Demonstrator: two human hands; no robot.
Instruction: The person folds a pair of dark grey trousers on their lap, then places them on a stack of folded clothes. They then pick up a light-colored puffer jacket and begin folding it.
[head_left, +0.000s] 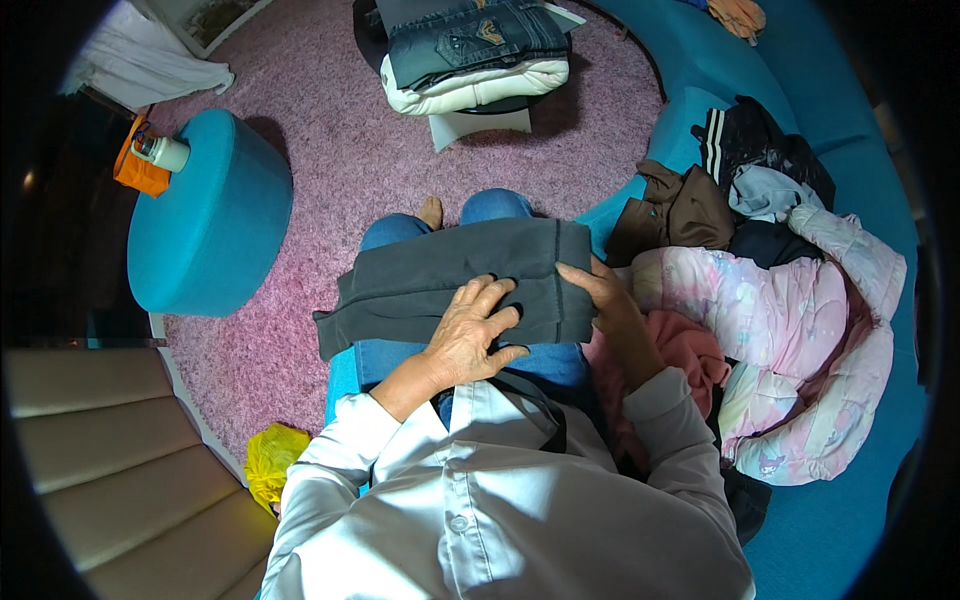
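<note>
A folded dark grey garment (465, 262) lies across my lap, over the blue jeans (551, 360) on my legs. Palm down, my left hand (476, 330) rests on the middle of its near half, fingers spread. My right hand (604, 296) holds the garment's right end, one digit on top near a seam; its other fingers are partly hidden. Narrower layered ends of the cloth stick out at the left.
To my right, a pink patterned puffer jacket (742, 307), brown garment (675, 210) and black striped garment (772, 150) heap on the teal sofa (825, 540). Folded jeans (480, 45) top a stack ahead. At left stand a teal pouf (217, 217) and yellow plastic bag (274, 461).
</note>
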